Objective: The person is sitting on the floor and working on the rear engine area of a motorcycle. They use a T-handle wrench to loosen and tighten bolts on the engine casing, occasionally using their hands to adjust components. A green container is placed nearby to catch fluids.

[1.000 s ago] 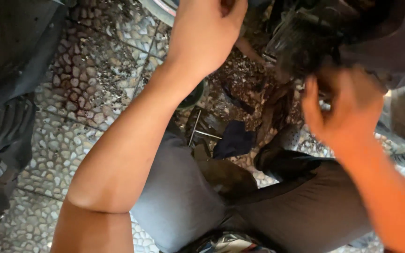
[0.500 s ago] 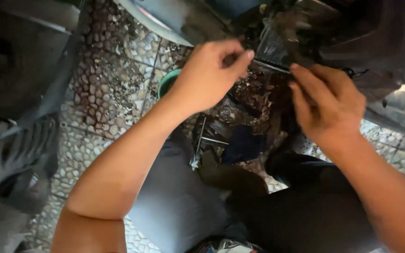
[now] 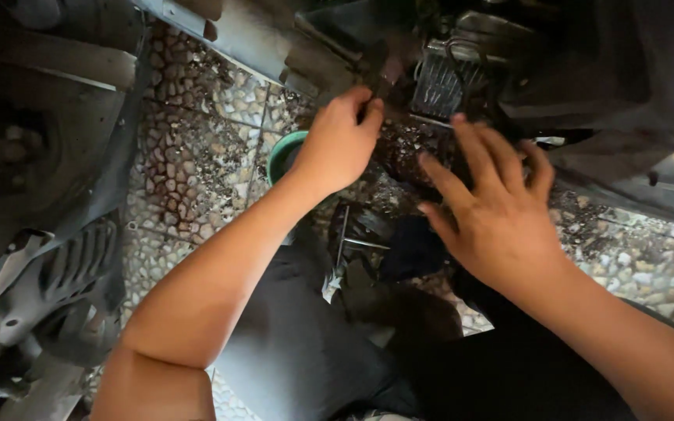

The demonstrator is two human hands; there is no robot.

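Metal part in hand: a small dark piece [image 3: 374,78] sits at the underside of a machine, just beside a ribbed metal block [image 3: 440,82]; its exact shape cannot be told in the shadow.
Left hand [image 3: 338,144]: fingers curled and closed at the tip onto the small dark piece, thumb and forefinger pinching; the wrist is bent upward toward the machine.
Right hand [image 3: 493,214]: spread wide, fingers extended, holding nothing; fingertips [image 3: 459,121] reach to the lower edge of the ribbed metal block, contact uncertain.
Handling, judged: the piece looks rigid and light, likely greasy given the grime around it, so slippery; a pinch at its exposed lower end appears the only hold available, as the rest is buried in the housing.
Ribbed metal block, judged: stiff, fixed in place, sharp-edged along the fins; not a thing to grip bare-handed.
Count, hands: two, both the person's own.
Count, green bowl [image 3: 284,152]: one, on the floor, half hidden behind the left wrist.
Count, thin metal rods [image 3: 342,234]: at least two, lying near the knee; blurred.
Count, grey slatted cover [image 3: 68,273]: one, lower left, lying apart from the work.
Floor: pebble-patterned tiles [image 3: 196,164], littered with dark debris beneath the machine.
Posture: the person's dark-trousered legs [image 3: 298,351] are folded under the forearms.
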